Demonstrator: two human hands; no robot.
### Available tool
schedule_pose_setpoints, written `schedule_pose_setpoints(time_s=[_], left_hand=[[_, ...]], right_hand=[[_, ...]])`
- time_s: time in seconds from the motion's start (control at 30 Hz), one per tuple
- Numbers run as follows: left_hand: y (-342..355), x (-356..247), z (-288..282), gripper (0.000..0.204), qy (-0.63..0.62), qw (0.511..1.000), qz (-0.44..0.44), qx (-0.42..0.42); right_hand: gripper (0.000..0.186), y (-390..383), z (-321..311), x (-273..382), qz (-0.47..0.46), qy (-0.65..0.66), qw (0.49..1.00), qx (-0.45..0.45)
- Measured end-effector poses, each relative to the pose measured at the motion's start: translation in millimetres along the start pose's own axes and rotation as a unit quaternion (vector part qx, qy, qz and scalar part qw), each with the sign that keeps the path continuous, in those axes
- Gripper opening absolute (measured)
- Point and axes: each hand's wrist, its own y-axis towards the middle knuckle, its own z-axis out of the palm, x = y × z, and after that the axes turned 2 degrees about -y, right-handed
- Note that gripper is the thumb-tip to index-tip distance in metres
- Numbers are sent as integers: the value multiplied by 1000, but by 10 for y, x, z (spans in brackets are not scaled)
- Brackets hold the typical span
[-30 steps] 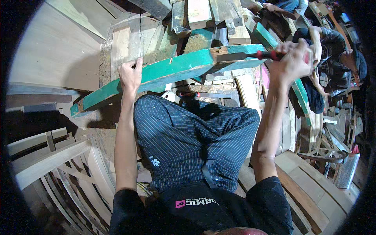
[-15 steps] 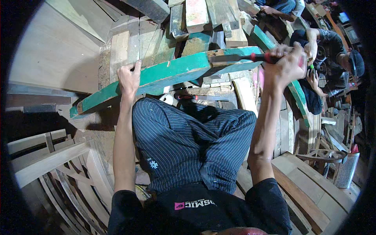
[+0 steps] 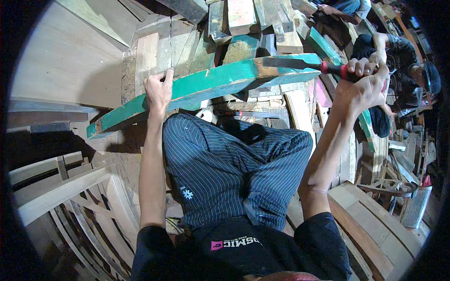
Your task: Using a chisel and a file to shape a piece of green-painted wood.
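Observation:
A long, curved green-painted wooden beam (image 3: 201, 84) lies slantwise in front of my crossed legs, its paint worn away to bare wood in a patch right of the middle. My left hand (image 3: 158, 91) is closed on its left part, thumb on top. My right hand (image 3: 363, 82) is wrapped round the red-and-black handle of a chisel (image 3: 293, 63). The chisel's flat blade points left, along the beam's right end with its tip by the bare patch. Whether the blade touches the wood I cannot tell.
Another red-handled tool with a flat blade (image 3: 258, 114) lies beyond my knees. Stacked wood blocks (image 3: 241, 18) stand behind the beam. At right, a co-worker (image 3: 403, 65) sits by a second green beam (image 3: 323, 44). Slatted wooden frames (image 3: 70, 194) lean at lower left; panels (image 3: 375, 220) lie lower right.
My right hand has drawn the chisel to the right and slightly outward along the beam. My left hand keeps its hold. The whole view has shifted a little.

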Motion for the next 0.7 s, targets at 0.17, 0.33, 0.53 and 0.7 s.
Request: schedule_pose_setpoints(time_s=[0.17,0.33,0.53,0.7], left_hand=[[-13,-53,-14,40,-19,1000,18,-7],[-19,7,-24,40,-8,1000,-9,4],[-38,-103,-40,40,8,1000,-8,0],[-12,-33,-20,40,-11,1000,-21,4]], right_hand=[[25,-137,27,-275,-3,-77,996,-42],[32,-10,-98,-16,48,-67,996,13],[23,-100,-23,-339,-12,-69,996,-51],[26,-15,-105,-108,42,6,999,-9]])
